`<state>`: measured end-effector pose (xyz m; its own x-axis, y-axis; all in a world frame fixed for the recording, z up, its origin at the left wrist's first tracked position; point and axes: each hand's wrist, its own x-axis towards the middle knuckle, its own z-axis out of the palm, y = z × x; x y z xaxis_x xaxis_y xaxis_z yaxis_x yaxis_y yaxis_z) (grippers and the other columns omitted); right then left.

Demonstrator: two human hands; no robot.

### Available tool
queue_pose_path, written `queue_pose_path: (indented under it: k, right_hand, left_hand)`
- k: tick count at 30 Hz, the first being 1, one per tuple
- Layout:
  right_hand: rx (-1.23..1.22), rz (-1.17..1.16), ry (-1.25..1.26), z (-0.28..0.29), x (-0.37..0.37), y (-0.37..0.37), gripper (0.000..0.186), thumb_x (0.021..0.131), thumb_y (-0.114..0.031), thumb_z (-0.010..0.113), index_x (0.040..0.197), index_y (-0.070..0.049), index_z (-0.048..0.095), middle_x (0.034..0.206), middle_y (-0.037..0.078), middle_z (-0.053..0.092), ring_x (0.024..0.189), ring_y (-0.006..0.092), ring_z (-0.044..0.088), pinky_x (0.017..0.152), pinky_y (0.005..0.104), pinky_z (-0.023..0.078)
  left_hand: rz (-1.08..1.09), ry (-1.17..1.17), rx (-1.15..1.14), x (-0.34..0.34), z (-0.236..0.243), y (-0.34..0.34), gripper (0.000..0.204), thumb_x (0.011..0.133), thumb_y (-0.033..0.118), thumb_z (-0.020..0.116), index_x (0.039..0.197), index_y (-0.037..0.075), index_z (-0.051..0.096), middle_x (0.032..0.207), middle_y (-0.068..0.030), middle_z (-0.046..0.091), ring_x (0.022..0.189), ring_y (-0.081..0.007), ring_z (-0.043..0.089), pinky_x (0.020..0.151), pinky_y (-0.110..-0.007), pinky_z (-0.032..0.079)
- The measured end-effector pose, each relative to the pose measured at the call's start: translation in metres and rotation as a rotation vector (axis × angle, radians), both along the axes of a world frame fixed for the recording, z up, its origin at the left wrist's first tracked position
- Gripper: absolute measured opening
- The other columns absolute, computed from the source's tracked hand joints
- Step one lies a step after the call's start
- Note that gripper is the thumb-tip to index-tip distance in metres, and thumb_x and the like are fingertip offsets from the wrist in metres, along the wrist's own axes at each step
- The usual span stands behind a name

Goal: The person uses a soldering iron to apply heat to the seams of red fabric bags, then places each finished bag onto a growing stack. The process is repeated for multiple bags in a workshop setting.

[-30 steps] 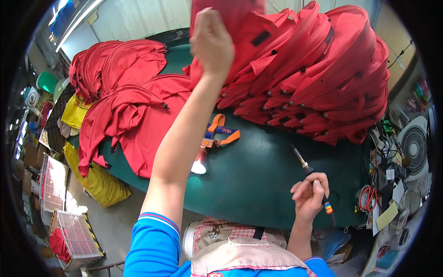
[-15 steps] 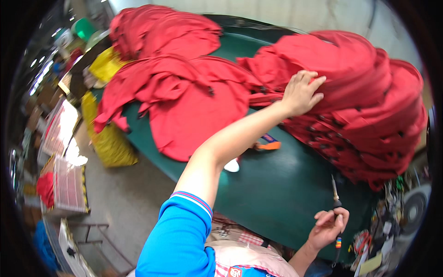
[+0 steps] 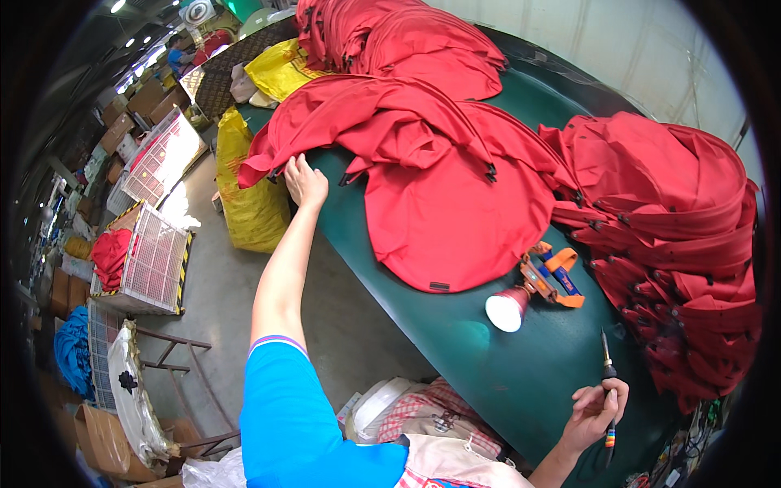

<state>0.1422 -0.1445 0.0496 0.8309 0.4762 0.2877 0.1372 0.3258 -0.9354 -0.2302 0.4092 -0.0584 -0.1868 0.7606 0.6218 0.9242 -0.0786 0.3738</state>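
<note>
My right hand (image 3: pixel 598 413) grips a soldering iron (image 3: pixel 608 370) with a dark handle and rainbow-striped end, its metal tip pointing up and away over the green table. At the left, my left hand (image 3: pixel 307 182) reaches past the table's edge, fingers stretched and a little apart. Its fingertips meet the lower edge of a loose red fabric piece (image 3: pixel 358 106); no firm hold shows. That piece lies bunched over a flat, round-ended red panel (image 3: pixel 464 228) with small black fittings. A tall stack of red fabric pieces (image 3: pixel 667 187) fills the right side.
A lit lamp (image 3: pixel 508 307) and an orange-and-blue strap (image 3: pixel 561 272) lie on the green table (image 3: pixel 423 309). More red pieces (image 3: pixel 431 49) are heaped at the back. Yellow sacks (image 3: pixel 244 195) stand beside the table. Wire carts (image 3: pixel 159 252) and a metal frame (image 3: pixel 175 354) occupy the floor at left.
My left hand has swung from the right-hand red stack across to the far left piece. The view has turned leftward, uncovering the lamp and strap. My right hand keeps the soldering iron.
</note>
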Motion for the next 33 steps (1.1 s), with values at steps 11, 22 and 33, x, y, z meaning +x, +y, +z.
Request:
queue_pose_path:
  k: [11,22,33]
  right_hand:
    - [-0.089,0.007,0.054,-0.01,-0.013,0.02,0.024,0.102,-0.018,0.042,0.095,0.0,0.056,0.055,0.004,0.049,0.04,0.0091,0.047,0.045,0.0207,0.043]
    - [-0.081,0.061,-0.06,0.015,-0.041,0.044,0.025,0.109,-0.025,0.044,0.106,-0.003,0.054,0.067,0.013,0.065,0.047,0.0123,0.053,0.048,0.0232,0.046]
    - [0.16,0.16,-0.354,0.046,-0.067,0.063,0.028,0.09,0.003,0.072,0.11,-0.003,0.053,0.114,0.021,0.071,0.096,0.022,0.073,0.088,0.0339,0.058]
  left_hand:
    - [-0.013,-0.159,-0.754,-0.094,0.04,0.063,0.057,0.078,0.038,0.076,0.118,0.0,0.062,0.105,-0.0212,0.071,0.095,-0.0307,0.07,0.087,-0.043,0.053]
    - [-0.734,-1.026,0.062,0.039,0.076,-0.143,0.02,0.095,0.006,0.067,0.11,0.002,0.055,0.068,-0.0031,0.056,0.06,-0.0118,0.057,0.058,-0.028,0.045]
    - [-1.177,-1.107,-0.775,0.197,0.006,-0.458,0.015,0.09,0.012,0.077,0.094,0.003,0.065,0.076,0.0025,0.063,0.07,-0.0064,0.061,0.06,-0.027,0.049]
